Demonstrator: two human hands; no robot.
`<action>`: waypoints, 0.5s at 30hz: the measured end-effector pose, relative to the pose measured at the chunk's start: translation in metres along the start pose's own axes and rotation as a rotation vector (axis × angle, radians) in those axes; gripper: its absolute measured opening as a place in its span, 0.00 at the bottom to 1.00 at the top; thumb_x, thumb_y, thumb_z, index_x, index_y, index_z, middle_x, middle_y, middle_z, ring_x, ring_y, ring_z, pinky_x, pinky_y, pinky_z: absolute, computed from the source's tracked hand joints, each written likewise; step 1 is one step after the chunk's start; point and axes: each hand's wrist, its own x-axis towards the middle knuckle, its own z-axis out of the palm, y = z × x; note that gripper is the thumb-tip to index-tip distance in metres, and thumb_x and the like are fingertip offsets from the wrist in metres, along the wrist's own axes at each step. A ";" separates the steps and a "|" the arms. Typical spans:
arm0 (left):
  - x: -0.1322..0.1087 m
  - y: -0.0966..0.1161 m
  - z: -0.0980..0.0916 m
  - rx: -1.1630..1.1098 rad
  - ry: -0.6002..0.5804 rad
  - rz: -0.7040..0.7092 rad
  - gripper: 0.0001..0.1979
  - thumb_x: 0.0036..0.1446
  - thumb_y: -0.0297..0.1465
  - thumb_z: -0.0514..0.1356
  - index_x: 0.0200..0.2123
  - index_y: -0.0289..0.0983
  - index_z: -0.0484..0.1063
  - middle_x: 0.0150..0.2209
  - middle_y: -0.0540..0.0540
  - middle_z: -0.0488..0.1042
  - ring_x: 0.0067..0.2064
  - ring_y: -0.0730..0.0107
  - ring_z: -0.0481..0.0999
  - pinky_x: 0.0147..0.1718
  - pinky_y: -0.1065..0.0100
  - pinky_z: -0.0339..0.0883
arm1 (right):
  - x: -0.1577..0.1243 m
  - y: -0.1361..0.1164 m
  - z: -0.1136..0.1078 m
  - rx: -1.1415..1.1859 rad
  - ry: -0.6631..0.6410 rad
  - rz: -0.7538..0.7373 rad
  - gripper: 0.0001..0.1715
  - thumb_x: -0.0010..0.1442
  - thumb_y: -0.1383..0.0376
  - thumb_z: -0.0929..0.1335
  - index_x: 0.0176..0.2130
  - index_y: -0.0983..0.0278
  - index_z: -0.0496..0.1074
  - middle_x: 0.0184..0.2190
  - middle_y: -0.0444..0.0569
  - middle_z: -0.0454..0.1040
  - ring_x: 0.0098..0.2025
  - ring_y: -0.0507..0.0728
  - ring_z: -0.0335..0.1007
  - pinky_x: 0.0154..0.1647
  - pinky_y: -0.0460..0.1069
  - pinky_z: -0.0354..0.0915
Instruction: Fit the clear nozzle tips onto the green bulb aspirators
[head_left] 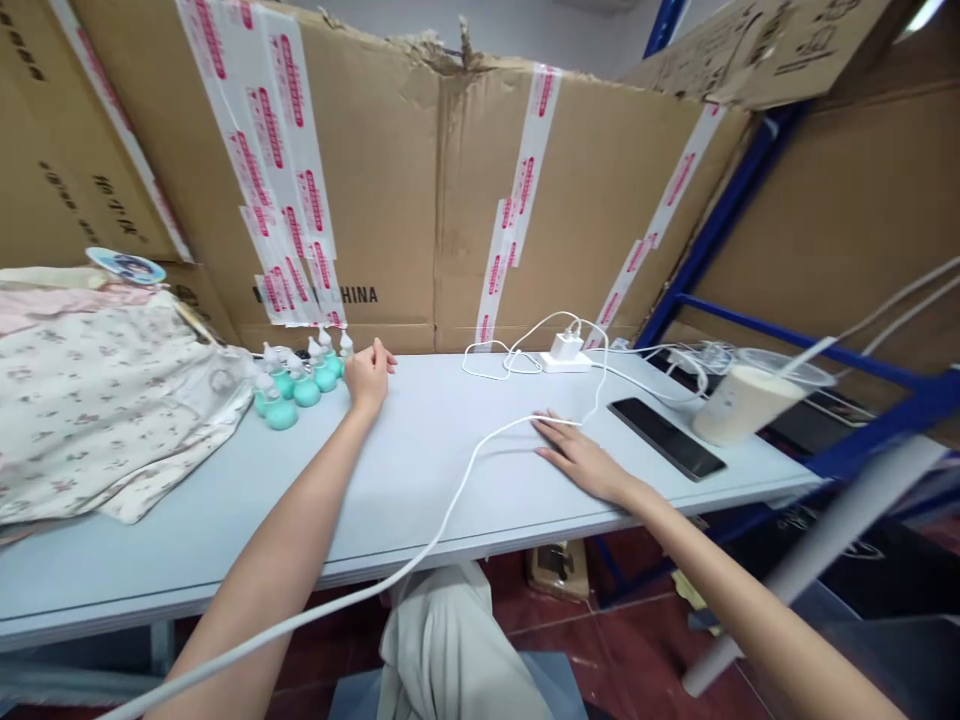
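Note:
My left hand (369,374) rests on its edge on the pale table (427,440), right beside several teal bottles (306,390) with white pointed tops. Its fingers curl loosely, and whether anything is inside them is hidden. My right hand (576,455) lies palm down on the table with its fingers apart, holding nothing. A white cable (480,445) passes by its fingertips and runs toward me. To the right of that hand lies a black phone (666,437).
Floral cloth (112,390) covers the table's left end. A white charger (567,347) sits on a power strip (564,363) at the back. A cup with a straw (742,400) stands at the right, near a blue metal frame (720,230). Cardboard (375,180) walls the back.

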 end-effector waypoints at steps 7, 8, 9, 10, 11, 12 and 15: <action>-0.010 0.010 0.003 0.089 -0.157 0.059 0.29 0.63 0.40 0.41 0.20 0.35 0.72 0.19 0.47 0.71 0.25 0.72 0.70 0.30 0.70 0.59 | -0.077 0.073 -0.058 -0.261 0.391 0.240 0.24 0.62 0.52 0.58 0.48 0.61 0.72 0.54 0.51 0.67 0.59 0.65 0.57 0.59 0.62 0.54; -0.011 0.010 0.003 0.105 -0.174 0.067 0.29 0.63 0.40 0.41 0.21 0.35 0.72 0.19 0.47 0.71 0.25 0.72 0.70 0.31 0.70 0.59 | -0.080 0.085 -0.062 -0.256 0.450 0.348 0.26 0.61 0.52 0.58 0.49 0.62 0.72 0.55 0.52 0.66 0.58 0.66 0.58 0.58 0.63 0.54; -0.013 0.009 0.004 0.123 -0.192 0.070 0.29 0.63 0.40 0.40 0.21 0.35 0.73 0.20 0.47 0.72 0.25 0.72 0.70 0.31 0.69 0.58 | -0.082 0.095 -0.065 -0.259 0.475 0.480 0.29 0.60 0.50 0.59 0.52 0.63 0.69 0.56 0.54 0.65 0.58 0.67 0.59 0.57 0.63 0.55; -0.014 0.008 0.005 0.141 -0.212 0.069 0.29 0.63 0.41 0.40 0.22 0.35 0.73 0.20 0.47 0.72 0.26 0.71 0.70 0.31 0.69 0.58 | -0.082 0.104 -0.066 -0.257 0.434 0.596 0.33 0.58 0.48 0.61 0.56 0.65 0.65 0.56 0.56 0.64 0.57 0.68 0.59 0.56 0.64 0.56; -0.016 0.007 0.006 0.160 -0.236 0.067 0.29 0.63 0.41 0.40 0.22 0.35 0.73 0.20 0.47 0.72 0.26 0.71 0.70 0.31 0.69 0.58 | -0.081 0.111 -0.066 -0.257 0.382 0.681 0.38 0.56 0.46 0.63 0.58 0.66 0.63 0.56 0.58 0.64 0.57 0.70 0.59 0.56 0.65 0.56; -0.018 0.007 0.007 0.178 -0.260 0.064 0.29 0.63 0.41 0.40 0.22 0.35 0.73 0.20 0.47 0.72 0.26 0.71 0.70 0.31 0.69 0.58 | -0.079 0.116 -0.065 -0.264 0.344 0.741 0.41 0.55 0.45 0.64 0.59 0.66 0.61 0.55 0.59 0.64 0.56 0.71 0.59 0.55 0.66 0.55; -0.022 0.008 0.008 0.210 -0.314 0.059 0.29 0.63 0.41 0.41 0.21 0.35 0.73 0.20 0.47 0.72 0.27 0.70 0.70 0.31 0.69 0.57 | -0.073 0.118 -0.061 -0.287 0.335 0.819 0.44 0.53 0.43 0.65 0.60 0.64 0.59 0.54 0.60 0.65 0.55 0.72 0.60 0.53 0.66 0.56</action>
